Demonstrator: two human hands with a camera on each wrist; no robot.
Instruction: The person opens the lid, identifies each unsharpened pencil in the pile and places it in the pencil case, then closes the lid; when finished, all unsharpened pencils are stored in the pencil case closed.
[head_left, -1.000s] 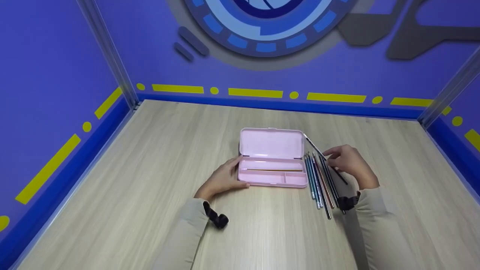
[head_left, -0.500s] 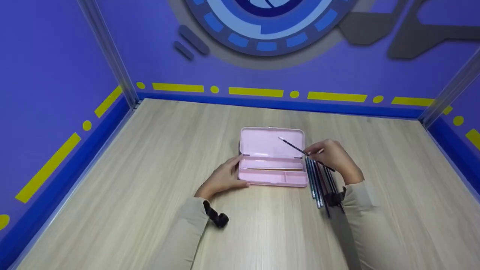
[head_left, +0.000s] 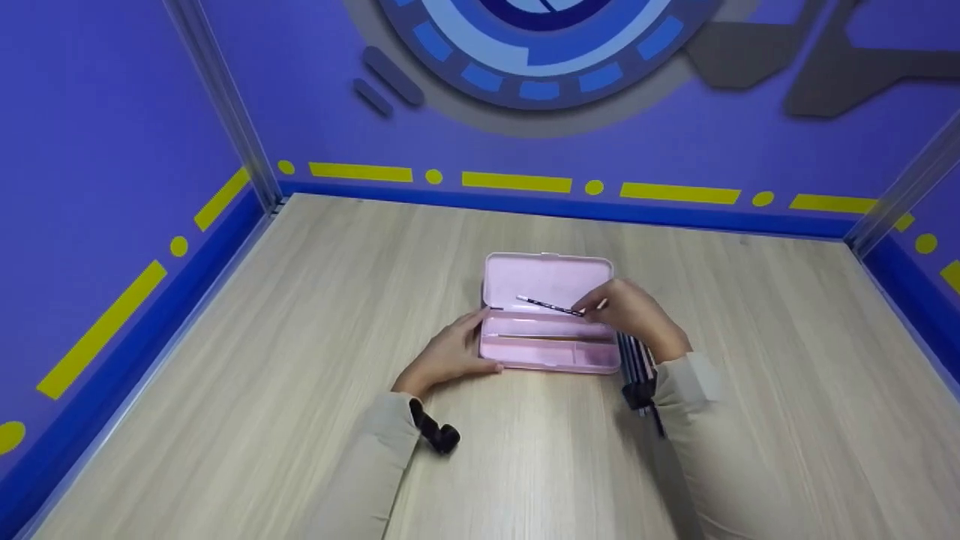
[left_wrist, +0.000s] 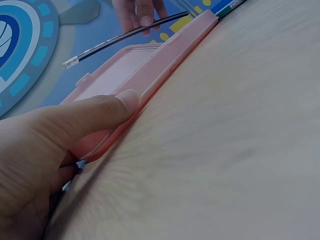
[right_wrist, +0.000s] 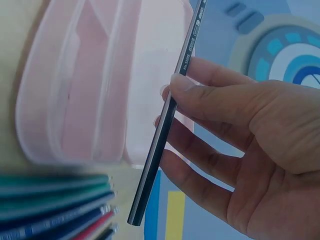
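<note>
A pink pencil case [head_left: 551,368] stands with its lid raised toward the back, and a yellowish pencil [head_left: 540,337] lies lengthwise inside. My left hand [head_left: 450,354] grips its left end, the thumb [left_wrist: 129,101] on the front wall and the other fingers round the side. Over the case, my right hand [head_left: 636,315] pinches a dark pencil [right_wrist: 150,175] between thumb and fingers. Its white-tipped end points left, in front of the lid [head_left: 525,277]. In the right wrist view its printed lettering shows, and the flat dark end hangs below the fingers.
Several pencils [head_left: 636,360] lie side by side against the right end of the case, partly hidden under my right wrist. The wooden table [head_left: 360,300] is bounded by blue walls [head_left: 525,157] at the back and sides.
My right hand has carried the dark pencil leftward from above the loose pencils to over the case, and the pencil now lies flatter. My left hand has stayed on the case.
</note>
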